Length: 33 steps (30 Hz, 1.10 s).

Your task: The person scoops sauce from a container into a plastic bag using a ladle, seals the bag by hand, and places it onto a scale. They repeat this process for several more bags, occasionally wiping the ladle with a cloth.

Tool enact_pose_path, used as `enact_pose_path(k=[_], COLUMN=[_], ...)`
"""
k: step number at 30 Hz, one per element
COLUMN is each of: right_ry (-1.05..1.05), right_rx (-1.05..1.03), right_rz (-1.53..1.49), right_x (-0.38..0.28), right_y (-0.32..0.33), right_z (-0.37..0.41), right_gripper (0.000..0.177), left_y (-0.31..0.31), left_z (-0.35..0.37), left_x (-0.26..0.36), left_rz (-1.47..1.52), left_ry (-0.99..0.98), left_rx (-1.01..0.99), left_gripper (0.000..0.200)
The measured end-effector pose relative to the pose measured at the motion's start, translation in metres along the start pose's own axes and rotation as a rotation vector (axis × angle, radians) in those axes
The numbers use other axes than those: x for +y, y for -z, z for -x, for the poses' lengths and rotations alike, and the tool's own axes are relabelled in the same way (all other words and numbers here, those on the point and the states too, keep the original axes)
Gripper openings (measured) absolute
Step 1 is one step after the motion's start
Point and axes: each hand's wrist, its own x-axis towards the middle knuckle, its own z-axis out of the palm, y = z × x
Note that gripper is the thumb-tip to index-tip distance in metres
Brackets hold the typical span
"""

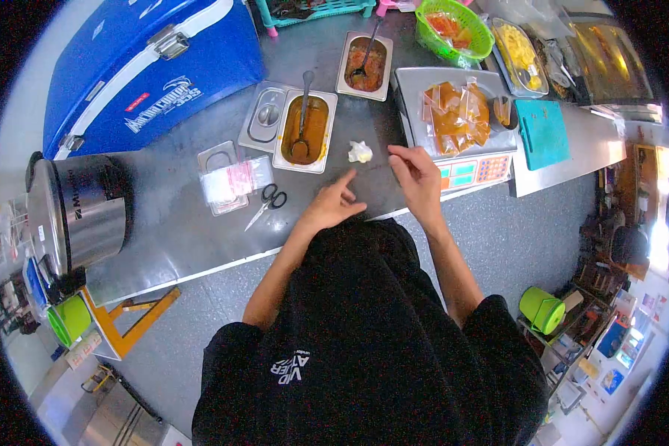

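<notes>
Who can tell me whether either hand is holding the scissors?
No, the scissors lie on the metal worktop, apart from both the left hand and the right hand.

white scrap (pixel 360 152) | small, crumpled | flat on grey metal table (pixel 178 249), beside the orange-sauce pan (pixel 305 131)

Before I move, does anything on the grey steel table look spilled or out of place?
A small, crumpled white wad lies loose on the table, just beyond the left hand. It looks like litter near the open, rectangular steel pan of orange-brown sauce. No clear spill shows.
</notes>
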Motion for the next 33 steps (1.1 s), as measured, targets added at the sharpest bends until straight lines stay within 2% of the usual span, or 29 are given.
enact_pose_path(k=[1, 2, 4, 5, 7, 8, 9, 12, 15, 19, 22, 25, 28, 29, 33], right_ry=[-0.068, -0.173, -0.383, -0.372, -0.362, -0.367, -0.354, -0.347, -0.361, -0.392, -0.381, -0.375, -0.403, -0.411, -0.375], right_rx=[-0.010, -0.061, -0.155, -0.133, -0.140, -0.039, -0.083, -0.158, -0.202, -0.233, -0.252, -0.248, -0.255, -0.258, -0.294], right_rz=[-0.142, -0.440, -1.038, -0.965, -0.845, -0.703, -0.657, -0.564, -0.606, -0.597, -0.588, -0.517, -0.550, -0.542, -0.493], right_x=[-0.005, -0.007, -0.010, -0.008, -0.005, -0.008, -0.003, 0.011, 0.009, 0.008, 0.006, 0.010, 0.012, 0.013, 0.016], right_y=[0.002, 0.003, 0.006, 0.009, 0.002, -0.006, -0.009, -0.020, -0.032, -0.038, -0.035, -0.031, -0.031, -0.032, -0.039], right_z=[0.003, 0.004, 0.007, 0.009, 0.012, 0.013, 0.012, 0.009, 0.007, 0.007, 0.009, 0.011, 0.014, 0.015, 0.013], right_gripper=[0.020, 0.020, 0.020, 0.019, 0.017, 0.013, 0.013, 0.016, 0.019, 0.020, 0.020, 0.020, 0.019, 0.018, 0.017], left_y=[0.001, 0.005, 0.023, 0.030, 0.049, 0.062, 0.072, 0.099, 0.105, 0.099, 0.098, 0.098, 0.114, 0.122, 0.146], left_z=[0.004, 0.011, 0.039, 0.048, 0.059, 0.069, 0.075, 0.069, 0.057, 0.032, 0.028, 0.029, 0.019, 0.016, -0.001], left_x=[-0.019, -0.032, -0.032, -0.030, -0.043, -0.052, -0.037, -0.074, -0.080, -0.113, -0.117, -0.100, -0.084, -0.092, -0.102], left_rz=[0.006, 0.012, 0.020, 0.023, -0.035, -0.072, -0.125, -0.690, -0.792, -0.844, -0.719, -0.715, -0.805, -0.815, -0.804], left_ry=[-0.020, -0.040, -0.037, -0.032, 0.037, 0.080, 0.172, 0.039, -0.057, -0.054, -0.005, -0.054, 0.018, 0.091, 0.241], left_rx=[-0.057, -0.116, -0.036, 0.012, 0.302, 0.453, 0.652, 1.029, 1.004, 1.012, 1.013, 1.142, 1.304, 1.225, 1.123], left_gripper=[0.066, 0.063, 0.052, 0.047, 0.040, 0.037, 0.032, 0.032, 0.028, 0.017, 0.023, 0.029, 0.038, 0.041, 0.031])
